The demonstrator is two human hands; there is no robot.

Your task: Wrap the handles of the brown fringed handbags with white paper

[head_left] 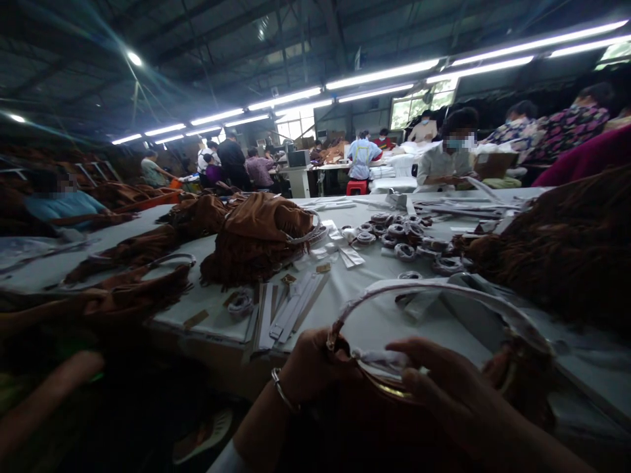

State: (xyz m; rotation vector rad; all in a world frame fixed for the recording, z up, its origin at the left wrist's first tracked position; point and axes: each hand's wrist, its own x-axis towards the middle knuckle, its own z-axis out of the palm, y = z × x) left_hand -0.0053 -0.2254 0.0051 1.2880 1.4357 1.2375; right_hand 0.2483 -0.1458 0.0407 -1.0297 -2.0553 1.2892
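A brown handbag (530, 384) is right in front of me at the table's near edge, its mouth facing up. Its big curved handle (438, 288) is wrapped in pale film and arches over the opening. My left hand (318, 361), with a bracelet on the wrist, is closed on the bag's rim at the left foot of the handle. Over the opening, my right hand (444, 378) has thumb and fingers closed about a white wrapping (384, 360). A gold-coloured strip shows along the rim beneath it. The lower bag is lost in shadow.
On the white table (221, 318) lie flat grey-white strips (290, 309), several wrapped coils (404, 251) and a fringed brown bag (261, 230). A dark brown fringed pile (557, 249) rises at the right. A co-worker's forearm (54, 401) reaches in at lower left. Other people work farther back.
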